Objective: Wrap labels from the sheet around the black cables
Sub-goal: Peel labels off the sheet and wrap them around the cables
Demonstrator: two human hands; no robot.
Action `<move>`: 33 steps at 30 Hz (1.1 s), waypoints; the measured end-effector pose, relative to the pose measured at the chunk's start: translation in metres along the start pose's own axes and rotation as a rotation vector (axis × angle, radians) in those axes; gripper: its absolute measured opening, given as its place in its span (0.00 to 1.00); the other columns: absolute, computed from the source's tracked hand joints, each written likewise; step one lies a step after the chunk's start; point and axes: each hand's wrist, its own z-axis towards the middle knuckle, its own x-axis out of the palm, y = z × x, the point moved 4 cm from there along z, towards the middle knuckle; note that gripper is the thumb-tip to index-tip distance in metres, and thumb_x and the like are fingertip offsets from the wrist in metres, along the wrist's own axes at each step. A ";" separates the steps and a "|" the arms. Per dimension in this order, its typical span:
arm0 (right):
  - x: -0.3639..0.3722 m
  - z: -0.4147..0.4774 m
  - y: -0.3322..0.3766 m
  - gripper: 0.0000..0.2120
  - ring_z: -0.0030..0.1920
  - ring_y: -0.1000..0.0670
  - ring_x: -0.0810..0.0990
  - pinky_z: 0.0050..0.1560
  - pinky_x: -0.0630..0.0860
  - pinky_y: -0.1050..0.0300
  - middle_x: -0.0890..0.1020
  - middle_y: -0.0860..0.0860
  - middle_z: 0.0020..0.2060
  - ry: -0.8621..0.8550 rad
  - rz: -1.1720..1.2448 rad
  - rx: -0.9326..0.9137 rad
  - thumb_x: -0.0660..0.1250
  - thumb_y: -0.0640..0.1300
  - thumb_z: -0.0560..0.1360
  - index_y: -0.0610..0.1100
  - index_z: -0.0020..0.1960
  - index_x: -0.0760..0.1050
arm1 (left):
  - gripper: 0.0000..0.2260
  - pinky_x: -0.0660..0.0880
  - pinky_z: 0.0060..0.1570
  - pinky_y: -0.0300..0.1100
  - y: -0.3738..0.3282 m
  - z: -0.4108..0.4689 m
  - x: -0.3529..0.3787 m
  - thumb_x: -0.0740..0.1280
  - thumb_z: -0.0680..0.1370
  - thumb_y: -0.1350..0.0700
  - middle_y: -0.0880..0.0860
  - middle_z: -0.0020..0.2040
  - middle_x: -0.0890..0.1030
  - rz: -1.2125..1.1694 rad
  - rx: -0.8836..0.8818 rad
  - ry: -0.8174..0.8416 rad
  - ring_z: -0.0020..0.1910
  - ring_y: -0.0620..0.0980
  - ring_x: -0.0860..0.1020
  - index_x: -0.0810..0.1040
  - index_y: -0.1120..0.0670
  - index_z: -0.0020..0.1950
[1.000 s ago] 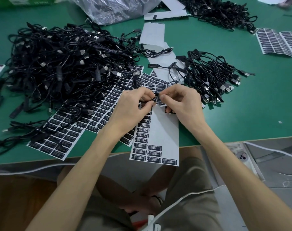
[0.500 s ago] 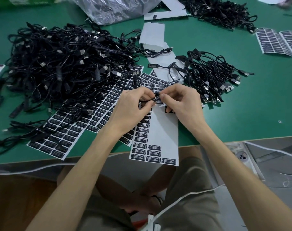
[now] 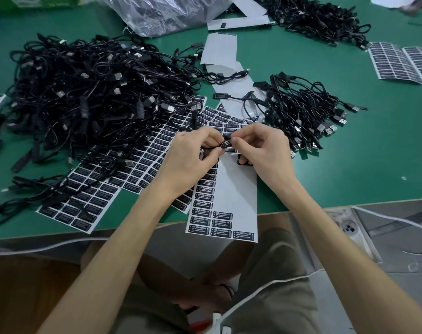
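Your left hand (image 3: 193,157) and right hand (image 3: 263,153) meet fingertip to fingertip, backs upward, wrists lifted off the green table (image 3: 349,165). Both are closed tight on one black cable (image 3: 223,142). The thumb and forefinger of each pinch its thicker in-line part, where a black label (image 3: 229,148) with white print lies against it (your fingers hide how far round it goes). Your forearms come in from the near edge and converge on that one spot.

Directly beneath the grip lies the label sheet (image 3: 236,189), a long white strip. It is mostly bare, with labels left down its left column and along its near end, which overhangs the table edge.

Just left of the grip, fuller sheets (image 3: 132,165) fan out, their far ends tucked under the big heap of cables (image 3: 89,97) that spreads away to the left and beyond. To the right and a little beyond sits a smaller bundle (image 3: 301,112), its USB plugs pointing right. Straight beyond the grip, bare backing strips (image 3: 219,51) lie with a single loose cable across them. Farther off are a clear plastic bag (image 3: 161,13), another cable pile (image 3: 313,18), and, well to the right, more label sheets (image 3: 402,63).
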 end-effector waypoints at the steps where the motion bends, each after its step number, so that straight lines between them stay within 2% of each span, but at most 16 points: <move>1: 0.000 0.000 0.000 0.03 0.29 0.54 0.82 0.33 0.76 0.65 0.85 0.47 0.35 0.000 -0.004 0.000 0.73 0.40 0.78 0.47 0.46 0.83 | 0.09 0.76 0.60 0.59 -0.001 0.000 0.000 0.72 0.78 0.57 0.45 0.46 0.84 0.001 0.003 0.002 0.48 0.44 0.83 0.80 0.52 0.58; 4: 0.000 0.000 0.001 0.05 0.29 0.54 0.82 0.33 0.75 0.65 0.85 0.48 0.34 0.000 -0.009 -0.003 0.74 0.40 0.78 0.49 0.46 0.83 | 0.11 0.75 0.62 0.59 -0.003 0.000 -0.001 0.71 0.77 0.56 0.44 0.45 0.83 0.013 0.018 0.008 0.49 0.41 0.82 0.80 0.49 0.59; 7: 0.000 -0.001 0.001 0.05 0.28 0.55 0.81 0.32 0.75 0.66 0.84 0.49 0.34 0.002 -0.003 -0.004 0.74 0.39 0.78 0.48 0.46 0.83 | 0.09 0.74 0.62 0.59 -0.002 0.000 -0.001 0.71 0.78 0.57 0.44 0.46 0.84 0.034 0.030 0.022 0.50 0.44 0.83 0.81 0.48 0.57; 17: 0.001 0.000 0.000 0.03 0.29 0.55 0.81 0.33 0.74 0.68 0.85 0.51 0.33 0.011 -0.011 0.005 0.73 0.38 0.77 0.46 0.47 0.83 | 0.07 0.74 0.62 0.58 -0.001 0.001 0.000 0.72 0.79 0.57 0.42 0.50 0.86 0.062 0.051 0.011 0.51 0.41 0.82 0.84 0.49 0.56; 23: 0.002 0.000 -0.001 0.04 0.29 0.56 0.81 0.33 0.75 0.68 0.84 0.50 0.33 0.010 -0.024 -0.006 0.73 0.37 0.77 0.46 0.46 0.83 | 0.08 0.68 0.67 0.50 -0.002 -0.001 0.001 0.72 0.79 0.52 0.42 0.50 0.85 0.086 0.053 0.008 0.50 0.39 0.80 0.84 0.48 0.57; 27: 0.004 0.000 0.000 0.03 0.30 0.54 0.82 0.35 0.79 0.61 0.85 0.50 0.34 0.048 -0.027 -0.012 0.73 0.38 0.77 0.45 0.47 0.83 | 0.07 0.68 0.66 0.47 0.000 0.000 0.001 0.73 0.78 0.47 0.41 0.47 0.84 0.050 -0.001 0.016 0.49 0.38 0.80 0.83 0.48 0.53; 30: 0.006 -0.001 0.003 0.02 0.32 0.51 0.83 0.35 0.81 0.54 0.85 0.48 0.35 0.093 -0.012 -0.029 0.73 0.38 0.77 0.44 0.49 0.83 | 0.05 0.70 0.64 0.48 0.000 0.000 0.000 0.73 0.79 0.50 0.40 0.45 0.81 0.032 -0.023 -0.008 0.48 0.39 0.79 0.79 0.47 0.52; 33: 0.006 -0.001 0.004 0.02 0.31 0.49 0.82 0.35 0.82 0.49 0.85 0.48 0.35 0.101 -0.009 -0.039 0.73 0.38 0.78 0.44 0.49 0.83 | 0.07 0.75 0.61 0.54 0.000 0.001 -0.001 0.72 0.79 0.54 0.42 0.46 0.81 0.001 -0.046 -0.001 0.48 0.44 0.80 0.79 0.51 0.55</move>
